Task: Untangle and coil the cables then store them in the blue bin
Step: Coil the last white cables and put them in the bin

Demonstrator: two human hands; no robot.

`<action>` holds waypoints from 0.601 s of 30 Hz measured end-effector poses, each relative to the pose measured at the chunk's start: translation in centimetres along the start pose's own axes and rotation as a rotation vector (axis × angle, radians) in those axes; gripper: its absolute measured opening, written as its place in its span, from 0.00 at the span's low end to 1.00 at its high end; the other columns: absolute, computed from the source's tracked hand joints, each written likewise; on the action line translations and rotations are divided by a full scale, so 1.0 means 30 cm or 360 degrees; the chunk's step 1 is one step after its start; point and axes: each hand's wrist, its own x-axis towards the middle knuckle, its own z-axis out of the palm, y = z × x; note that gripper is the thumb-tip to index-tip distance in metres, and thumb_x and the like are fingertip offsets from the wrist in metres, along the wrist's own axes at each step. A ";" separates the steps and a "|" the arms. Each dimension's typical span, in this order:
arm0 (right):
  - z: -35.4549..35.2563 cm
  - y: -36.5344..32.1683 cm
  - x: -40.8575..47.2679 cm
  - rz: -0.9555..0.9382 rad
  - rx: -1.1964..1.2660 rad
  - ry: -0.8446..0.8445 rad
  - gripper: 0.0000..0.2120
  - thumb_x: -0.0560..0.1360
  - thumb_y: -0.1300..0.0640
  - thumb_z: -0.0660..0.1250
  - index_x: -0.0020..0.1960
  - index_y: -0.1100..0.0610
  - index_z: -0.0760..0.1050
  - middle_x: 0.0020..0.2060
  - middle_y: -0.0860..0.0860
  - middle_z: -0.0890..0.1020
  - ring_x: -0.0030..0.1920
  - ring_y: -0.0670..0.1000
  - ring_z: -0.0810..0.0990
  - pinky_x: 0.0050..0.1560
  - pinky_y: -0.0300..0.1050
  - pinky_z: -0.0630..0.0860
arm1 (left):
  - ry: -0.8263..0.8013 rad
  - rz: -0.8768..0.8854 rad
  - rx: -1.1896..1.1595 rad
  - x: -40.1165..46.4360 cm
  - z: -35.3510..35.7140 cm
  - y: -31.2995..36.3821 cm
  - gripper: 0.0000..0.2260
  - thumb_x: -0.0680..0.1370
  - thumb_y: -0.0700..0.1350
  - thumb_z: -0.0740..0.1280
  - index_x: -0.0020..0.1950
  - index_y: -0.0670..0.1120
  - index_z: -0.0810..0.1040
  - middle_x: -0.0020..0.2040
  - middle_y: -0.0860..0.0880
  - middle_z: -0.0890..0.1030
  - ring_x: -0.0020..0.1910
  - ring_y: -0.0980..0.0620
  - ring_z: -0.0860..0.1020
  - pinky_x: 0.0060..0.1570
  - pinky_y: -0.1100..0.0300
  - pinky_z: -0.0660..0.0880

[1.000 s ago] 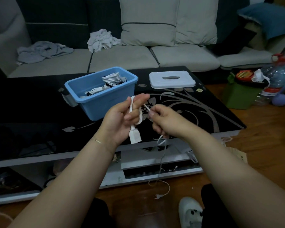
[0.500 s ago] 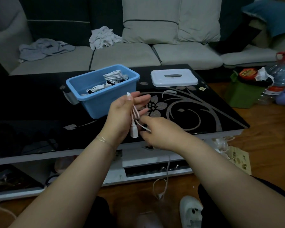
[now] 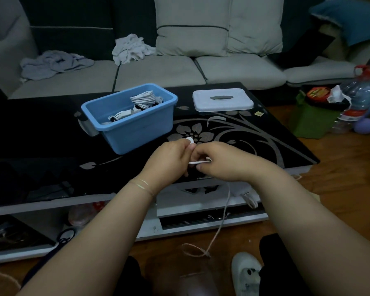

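Observation:
A thin white cable [image 3: 198,162] runs between my two hands above the near edge of the black glass table [image 3: 254,137]. My left hand [image 3: 169,161] grips its coiled part with curled fingers. My right hand [image 3: 220,161] pinches the cable just to the right, touching the left hand. The cable's loose tail [image 3: 223,212] hangs below my right hand to the floor and ends in a loop. The blue bin [image 3: 135,129] stands on the table behind my left hand, with several coiled white cables [image 3: 143,98] inside.
The bin's white lid [image 3: 222,99] lies on the table to the right of the bin. A grey sofa [image 3: 158,69] with cushions and cloths stands behind. A green box [image 3: 312,120] and a water bottle [image 3: 359,99] sit on the floor at right. A white shoe [image 3: 246,272] is near my legs.
Both hands have dropped lower and come together at the table's near edge. My left hand, open-fingered before, has curled round the cable; the white connector no longer hangs below it.

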 end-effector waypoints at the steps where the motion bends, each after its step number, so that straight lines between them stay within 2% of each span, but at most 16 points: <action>1: -0.004 0.007 0.000 -0.0004 0.0018 0.0020 0.06 0.75 0.61 0.64 0.45 0.52 0.78 0.40 0.45 0.80 0.40 0.42 0.76 0.40 0.37 0.71 | -0.0078 -0.0065 -0.0169 -0.001 -0.005 0.002 0.14 0.83 0.50 0.55 0.43 0.46 0.75 0.31 0.48 0.81 0.30 0.51 0.80 0.38 0.54 0.76; 3: -0.007 0.020 0.004 0.0008 0.0089 0.0138 0.05 0.76 0.60 0.65 0.45 0.51 0.77 0.41 0.44 0.79 0.40 0.41 0.75 0.40 0.35 0.69 | -0.0207 -0.0154 -0.0431 0.002 -0.013 0.003 0.19 0.83 0.54 0.53 0.41 0.46 0.75 0.27 0.50 0.79 0.27 0.54 0.77 0.37 0.56 0.75; 6: -0.024 0.033 0.007 0.0046 0.0292 0.0364 0.06 0.75 0.57 0.67 0.46 0.49 0.70 0.43 0.45 0.78 0.37 0.42 0.75 0.38 0.38 0.70 | -0.0426 -0.0176 -0.0508 -0.001 -0.022 0.004 0.25 0.80 0.64 0.51 0.43 0.48 0.79 0.25 0.50 0.77 0.27 0.55 0.75 0.37 0.56 0.72; 7: -0.033 0.037 0.005 0.0049 0.0306 0.0407 0.07 0.75 0.57 0.67 0.46 0.49 0.70 0.42 0.46 0.77 0.35 0.42 0.75 0.35 0.38 0.70 | -0.0521 -0.0165 -0.0528 -0.005 -0.022 0.009 0.24 0.80 0.63 0.52 0.45 0.48 0.80 0.27 0.48 0.77 0.28 0.55 0.76 0.37 0.57 0.72; 10: -0.062 0.039 -0.004 0.0086 0.0462 0.0503 0.05 0.77 0.61 0.66 0.46 0.52 0.72 0.38 0.47 0.76 0.28 0.41 0.75 0.29 0.36 0.72 | -0.0726 -0.0115 -0.0672 -0.017 -0.021 0.026 0.15 0.83 0.51 0.57 0.46 0.45 0.79 0.32 0.43 0.79 0.31 0.52 0.79 0.37 0.60 0.75; 13: -0.068 0.032 -0.004 0.0148 0.0775 0.0559 0.09 0.79 0.64 0.60 0.45 0.53 0.73 0.37 0.50 0.77 0.33 0.42 0.78 0.29 0.39 0.78 | -0.0641 -0.0113 -0.0610 -0.016 -0.020 0.024 0.15 0.83 0.48 0.57 0.42 0.47 0.77 0.26 0.51 0.74 0.25 0.56 0.72 0.31 0.63 0.70; 15: -0.062 0.028 0.002 0.0282 0.1072 0.0652 0.11 0.82 0.63 0.55 0.45 0.54 0.72 0.38 0.53 0.78 0.35 0.48 0.81 0.28 0.42 0.79 | -0.0570 -0.0067 -0.0455 -0.013 -0.019 0.022 0.16 0.83 0.49 0.55 0.39 0.48 0.74 0.25 0.53 0.75 0.25 0.59 0.70 0.32 0.62 0.68; 18: -0.032 0.017 0.017 0.0466 0.1240 0.0709 0.11 0.84 0.56 0.51 0.53 0.59 0.70 0.40 0.57 0.79 0.31 0.52 0.81 0.26 0.44 0.78 | -0.0353 -0.0075 -0.0292 -0.012 -0.021 0.015 0.17 0.83 0.51 0.54 0.37 0.49 0.71 0.28 0.54 0.76 0.29 0.59 0.71 0.36 0.59 0.67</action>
